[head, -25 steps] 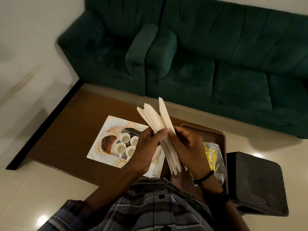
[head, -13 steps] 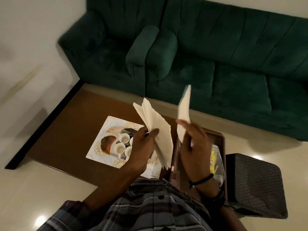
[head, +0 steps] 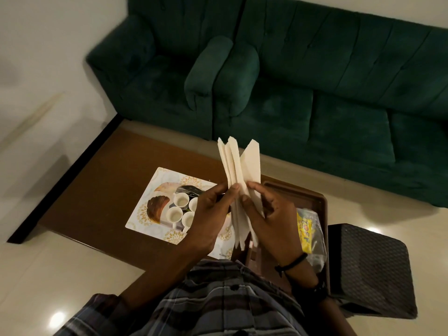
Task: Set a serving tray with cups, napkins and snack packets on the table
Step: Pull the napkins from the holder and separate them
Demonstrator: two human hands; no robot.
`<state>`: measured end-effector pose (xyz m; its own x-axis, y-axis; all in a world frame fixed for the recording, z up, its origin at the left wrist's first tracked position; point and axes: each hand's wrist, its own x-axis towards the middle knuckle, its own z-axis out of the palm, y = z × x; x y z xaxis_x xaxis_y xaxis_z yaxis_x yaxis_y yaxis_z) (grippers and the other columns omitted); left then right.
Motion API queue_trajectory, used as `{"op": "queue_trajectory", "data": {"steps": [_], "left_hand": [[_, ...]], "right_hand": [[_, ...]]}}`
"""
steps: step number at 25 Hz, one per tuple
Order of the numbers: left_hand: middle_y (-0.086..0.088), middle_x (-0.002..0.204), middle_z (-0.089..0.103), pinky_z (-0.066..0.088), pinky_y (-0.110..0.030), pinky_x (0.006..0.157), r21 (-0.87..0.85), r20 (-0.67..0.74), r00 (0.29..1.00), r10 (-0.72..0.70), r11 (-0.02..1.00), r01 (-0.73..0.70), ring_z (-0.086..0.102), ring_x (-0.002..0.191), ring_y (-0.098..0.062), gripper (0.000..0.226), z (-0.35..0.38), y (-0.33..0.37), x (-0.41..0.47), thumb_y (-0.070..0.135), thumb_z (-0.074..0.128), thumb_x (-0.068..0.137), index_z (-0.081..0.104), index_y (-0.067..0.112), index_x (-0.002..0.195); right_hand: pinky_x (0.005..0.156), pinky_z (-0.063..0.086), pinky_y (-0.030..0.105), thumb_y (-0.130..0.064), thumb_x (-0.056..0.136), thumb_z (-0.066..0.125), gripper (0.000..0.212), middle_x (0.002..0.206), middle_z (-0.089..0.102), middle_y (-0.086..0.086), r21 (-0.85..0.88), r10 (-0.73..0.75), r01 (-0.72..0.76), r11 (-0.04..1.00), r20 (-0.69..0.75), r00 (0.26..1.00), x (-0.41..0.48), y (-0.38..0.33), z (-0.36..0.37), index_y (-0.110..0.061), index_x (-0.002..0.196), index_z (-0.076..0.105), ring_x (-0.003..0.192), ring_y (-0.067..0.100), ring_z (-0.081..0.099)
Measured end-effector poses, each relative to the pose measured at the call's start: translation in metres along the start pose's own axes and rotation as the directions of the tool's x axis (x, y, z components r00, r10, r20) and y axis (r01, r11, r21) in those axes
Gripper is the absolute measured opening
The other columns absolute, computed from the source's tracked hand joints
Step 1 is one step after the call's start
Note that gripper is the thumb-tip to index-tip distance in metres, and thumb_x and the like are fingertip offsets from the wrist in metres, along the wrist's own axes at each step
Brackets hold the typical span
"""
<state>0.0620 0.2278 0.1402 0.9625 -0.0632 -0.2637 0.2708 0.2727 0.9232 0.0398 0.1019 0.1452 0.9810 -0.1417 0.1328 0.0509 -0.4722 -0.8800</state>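
Observation:
Both my hands hold a fan of several white folded napkins [head: 238, 170] upright above the table. My left hand [head: 213, 214] pinches the stack from the left, and my right hand [head: 269, 217] grips it from the right. Below them lies a white patterned tray [head: 155, 185] with several small white cups [head: 180, 200] clustered on it. A brown tray [head: 312, 197] sits to the right under my right hand, holding a yellow snack packet [head: 306, 231] in clear wrap.
The brown low table [head: 97, 180] stands on a pale tiled floor. A dark green sofa [head: 315, 93] runs along its far side. A dark woven stool [head: 371, 267] stands at the right, next to the brown tray.
Half a second ago my right hand held one napkin lifted apart from the stack. Now it has brought that napkin back against the stack in my left hand.

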Motion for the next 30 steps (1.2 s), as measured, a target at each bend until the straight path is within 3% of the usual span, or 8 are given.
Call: {"op": "queue_trajectory", "data": {"steps": [5,8,10,13,17,21,27,30], "left_hand": [[0.004,0.104,0.074,0.056,-0.022,0.082,0.134,-0.021,0.997,0.07,0.989,-0.067,0.069,0.097,-0.007,0.024,-0.002,-0.002,-0.001,0.014,0.059,0.091,0.064,0.024,0.113],[0.012,0.103,0.068,0.052,-0.009,0.067,0.192,-0.069,0.991,0.117,0.976,-0.102,0.067,0.089,0.006,0.042,-0.004,-0.002,0.0,0.018,0.062,0.089,0.045,0.03,0.125],[0.005,0.109,0.067,0.052,-0.011,0.069,0.204,-0.083,0.98,0.18,0.966,-0.16,0.067,0.091,0.001,0.045,-0.006,-0.003,0.0,0.016,0.062,0.089,0.039,0.025,0.127],[0.002,0.114,0.065,0.054,-0.016,0.077,0.308,-0.067,0.966,0.251,0.926,-0.22,0.065,0.101,-0.009,0.027,-0.007,-0.004,0.0,0.014,0.059,0.091,0.052,0.017,0.117],[0.004,0.113,0.064,0.053,-0.013,0.072,0.267,-0.107,0.98,0.168,0.954,-0.135,0.066,0.094,0.0,0.028,-0.005,-0.006,-0.001,0.016,0.066,0.086,0.057,0.017,0.112],[0.01,0.106,0.064,0.051,-0.008,0.065,0.244,-0.112,0.987,0.116,0.966,-0.085,0.066,0.085,0.009,0.029,-0.006,-0.008,0.001,0.016,0.071,0.082,0.057,0.023,0.106],[0.015,0.091,0.065,0.047,-0.003,0.06,0.372,-0.132,0.972,0.194,0.919,-0.133,0.063,0.078,0.014,0.011,-0.006,-0.011,0.001,0.02,0.069,0.084,0.062,0.024,0.091],[0.014,0.09,0.066,0.049,-0.007,0.062,0.373,-0.129,0.97,0.205,0.917,-0.144,0.064,0.078,0.01,0.008,-0.007,-0.013,0.003,0.019,0.066,0.086,0.06,0.022,0.091]], "right_hand": [[0.078,0.057,0.016,-0.014,0.088,0.064,0.044,0.117,0.065,-0.019,0.061,0.04,-0.04,0.997,-0.004,0.999,-0.003,0.004,0.001,-0.019,0.13,0.053,0.103,0.004,0.066],[0.061,0.055,0.016,0.004,0.087,0.052,0.055,0.093,0.065,-0.022,0.062,0.012,-0.009,0.998,-0.048,0.999,-0.003,0.007,0.0,-0.024,0.134,0.044,0.081,0.009,0.066],[0.063,0.053,0.019,0.007,0.087,0.05,0.055,0.089,0.061,-0.018,0.021,-0.036,0.037,0.999,-0.059,0.998,-0.004,0.008,0.0,-0.03,0.128,0.05,0.069,0.008,0.061],[0.072,0.047,0.008,0.004,0.088,0.054,0.047,0.095,0.058,-0.02,-0.042,-0.09,0.087,0.995,-0.078,0.993,-0.005,0.009,0.001,-0.035,0.114,0.057,0.076,-0.008,0.055],[0.081,0.049,0.004,-0.015,0.085,0.069,0.031,0.107,0.06,-0.018,-0.041,-0.064,0.061,0.997,-0.074,0.995,-0.004,0.011,0.004,-0.026,0.114,0.063,0.095,-0.003,0.06],[0.088,0.056,0.023,-0.011,0.086,0.067,0.031,0.11,0.061,-0.019,-0.011,-0.049,0.048,0.999,-0.088,0.995,-0.005,0.011,0.004,-0.027,0.112,0.064,0.103,0.003,0.062],[0.084,0.056,0.022,-0.01,0.087,0.065,0.03,0.114,0.067,-0.004,-0.071,-0.068,0.059,0.996,-0.128,0.989,-0.005,0.009,0.002,-0.02,0.116,0.064,0.101,0.012,0.065],[0.073,0.049,0.008,-0.009,0.087,0.066,0.027,0.105,0.072,0.001,-0.18,-0.124,0.095,0.979,-0.159,0.98,-0.004,0.008,0.002,-0.015,0.113,0.068,0.084,0.01,0.065]]}}
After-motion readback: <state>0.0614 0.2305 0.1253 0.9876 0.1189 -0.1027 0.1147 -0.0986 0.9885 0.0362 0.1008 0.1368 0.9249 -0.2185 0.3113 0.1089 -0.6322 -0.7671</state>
